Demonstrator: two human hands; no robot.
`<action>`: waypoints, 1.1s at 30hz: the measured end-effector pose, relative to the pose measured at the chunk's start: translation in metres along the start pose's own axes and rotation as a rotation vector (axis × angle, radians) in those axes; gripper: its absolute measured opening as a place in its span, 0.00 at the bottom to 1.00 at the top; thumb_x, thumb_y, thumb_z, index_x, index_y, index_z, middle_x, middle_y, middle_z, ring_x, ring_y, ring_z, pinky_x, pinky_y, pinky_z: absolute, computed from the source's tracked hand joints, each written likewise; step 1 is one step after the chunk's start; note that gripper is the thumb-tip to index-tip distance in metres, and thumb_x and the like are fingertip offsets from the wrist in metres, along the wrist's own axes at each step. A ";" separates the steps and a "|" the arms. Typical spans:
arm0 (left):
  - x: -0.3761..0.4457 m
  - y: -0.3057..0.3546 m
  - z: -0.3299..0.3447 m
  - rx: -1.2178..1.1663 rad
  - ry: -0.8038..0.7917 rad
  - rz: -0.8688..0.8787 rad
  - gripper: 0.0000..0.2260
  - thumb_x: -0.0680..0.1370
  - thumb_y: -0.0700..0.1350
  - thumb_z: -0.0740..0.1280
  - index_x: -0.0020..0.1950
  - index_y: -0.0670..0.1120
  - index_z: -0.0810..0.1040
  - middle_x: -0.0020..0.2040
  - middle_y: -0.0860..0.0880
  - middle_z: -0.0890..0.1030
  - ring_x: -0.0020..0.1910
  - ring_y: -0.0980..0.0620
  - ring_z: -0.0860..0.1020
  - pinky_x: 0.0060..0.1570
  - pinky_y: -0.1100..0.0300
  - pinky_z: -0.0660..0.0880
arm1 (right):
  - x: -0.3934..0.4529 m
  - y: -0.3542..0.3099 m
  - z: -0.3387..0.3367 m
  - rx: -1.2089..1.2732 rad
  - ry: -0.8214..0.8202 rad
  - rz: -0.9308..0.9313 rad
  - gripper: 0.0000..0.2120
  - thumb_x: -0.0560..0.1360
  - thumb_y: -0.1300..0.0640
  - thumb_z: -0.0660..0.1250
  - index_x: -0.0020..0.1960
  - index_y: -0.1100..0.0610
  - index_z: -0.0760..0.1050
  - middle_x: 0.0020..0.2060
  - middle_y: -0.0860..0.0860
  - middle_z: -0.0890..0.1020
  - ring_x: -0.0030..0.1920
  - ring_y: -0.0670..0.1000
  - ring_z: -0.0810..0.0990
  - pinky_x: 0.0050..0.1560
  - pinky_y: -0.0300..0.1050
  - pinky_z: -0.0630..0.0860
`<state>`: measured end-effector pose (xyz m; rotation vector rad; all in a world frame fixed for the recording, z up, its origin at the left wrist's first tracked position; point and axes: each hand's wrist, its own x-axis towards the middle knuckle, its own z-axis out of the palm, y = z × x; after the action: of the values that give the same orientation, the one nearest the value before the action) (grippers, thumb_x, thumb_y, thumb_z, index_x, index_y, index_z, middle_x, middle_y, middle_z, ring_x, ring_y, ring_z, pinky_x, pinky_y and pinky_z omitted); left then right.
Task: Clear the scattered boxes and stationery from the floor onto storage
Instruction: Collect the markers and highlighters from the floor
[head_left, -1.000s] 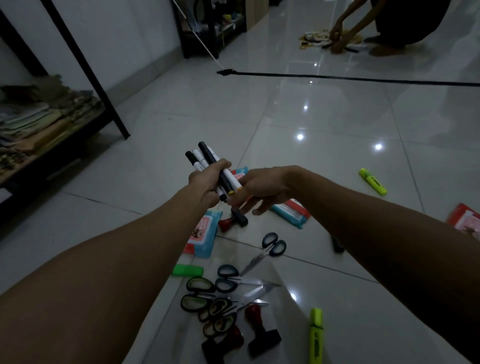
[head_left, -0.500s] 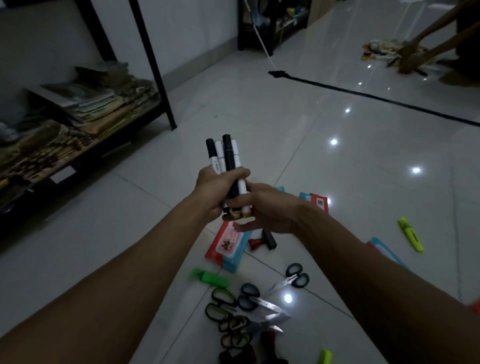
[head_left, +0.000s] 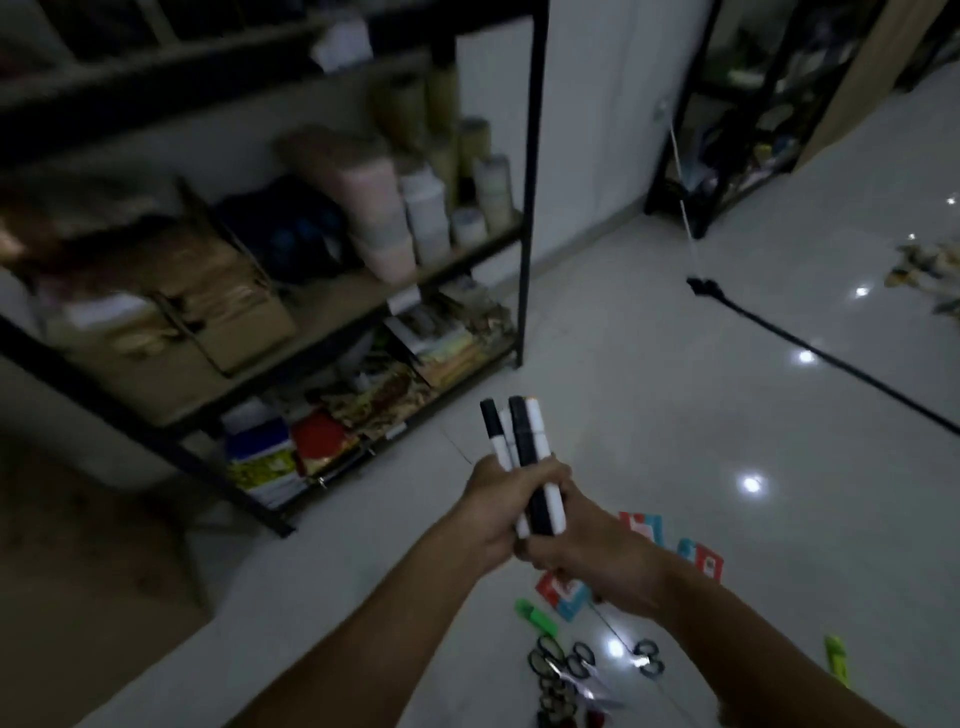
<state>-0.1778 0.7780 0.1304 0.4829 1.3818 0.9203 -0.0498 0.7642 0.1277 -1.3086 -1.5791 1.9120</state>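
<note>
A: Status?

B: My left hand (head_left: 511, 501) grips the marker bundle (head_left: 519, 457) upright, fingers wrapped round it. Right hand (head_left: 597, 561) cups the bundle's lower ends; fingers hidden, can't tell their curl. Bundle is just right of the shelf rack (head_left: 530, 208), above floor.

A: Risk?

B: Four loose barrels, one fist. Slack grip and one slides out. Scissors (head_left: 566, 667), highlighter (head_left: 537, 618), boxes (head_left: 563, 592) lie right of the rack, underfoot.
</note>
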 end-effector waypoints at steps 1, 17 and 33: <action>-0.016 0.026 -0.004 0.011 0.010 0.035 0.09 0.72 0.38 0.76 0.49 0.38 0.79 0.40 0.41 0.83 0.40 0.45 0.83 0.38 0.57 0.79 | -0.005 -0.031 0.005 -0.013 0.000 -0.010 0.20 0.68 0.65 0.70 0.59 0.56 0.74 0.39 0.54 0.77 0.39 0.48 0.75 0.40 0.50 0.70; -0.157 0.336 -0.126 0.135 0.144 0.501 0.04 0.74 0.41 0.75 0.47 0.42 0.83 0.40 0.43 0.85 0.43 0.45 0.85 0.42 0.50 0.84 | 0.009 -0.388 0.094 0.067 -0.020 -0.276 0.28 0.79 0.56 0.68 0.77 0.51 0.65 0.63 0.52 0.80 0.63 0.51 0.79 0.64 0.52 0.76; -0.078 0.539 -0.209 0.125 0.380 0.741 0.06 0.78 0.39 0.71 0.43 0.42 0.76 0.37 0.42 0.79 0.40 0.44 0.82 0.39 0.55 0.81 | 0.190 -0.552 0.097 0.115 -0.041 -0.408 0.21 0.81 0.52 0.67 0.72 0.55 0.70 0.61 0.52 0.81 0.61 0.53 0.80 0.65 0.56 0.76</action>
<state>-0.5176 0.9855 0.5570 0.9913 1.6351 1.5895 -0.3843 1.0275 0.5390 -0.8275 -1.5824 1.7493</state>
